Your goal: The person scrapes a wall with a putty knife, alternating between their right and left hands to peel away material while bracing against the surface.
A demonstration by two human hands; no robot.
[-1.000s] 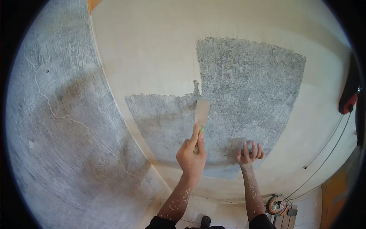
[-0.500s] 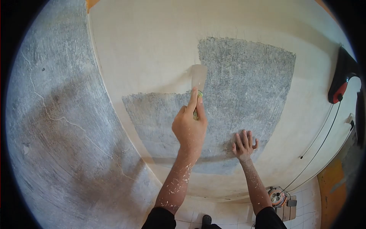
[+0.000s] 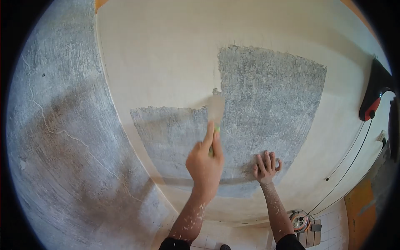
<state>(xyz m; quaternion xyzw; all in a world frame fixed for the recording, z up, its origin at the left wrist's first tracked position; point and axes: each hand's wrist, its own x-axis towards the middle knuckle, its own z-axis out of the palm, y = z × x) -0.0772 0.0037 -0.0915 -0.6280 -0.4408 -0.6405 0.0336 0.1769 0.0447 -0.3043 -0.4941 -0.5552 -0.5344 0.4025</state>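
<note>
My left hand (image 3: 205, 160) is closed round the green handle of a scraper (image 3: 216, 109), index finger stretched along it. The scraper's wide blade points up and is a little blurred, over the border between the cream wall coating (image 3: 162, 62) and the rough grey patch (image 3: 271, 91). My right hand (image 3: 267, 167) rests with spread fingers on the lower right of the grey patch and holds nothing. Pale flecks cling to both forearms.
A grey, cracked wall (image 3: 62, 154) stands at the left. At the right hangs a black and red object (image 3: 372, 93) with cables running down to a cable reel (image 3: 299, 221) beside a small wooden stool (image 3: 313, 237) on the tiled floor.
The scraper and my left hand have moved down the wall. A small newly bared grey notch shows above the blade. The view has shifted slightly, and my right hand keeps its place on the patch.
</note>
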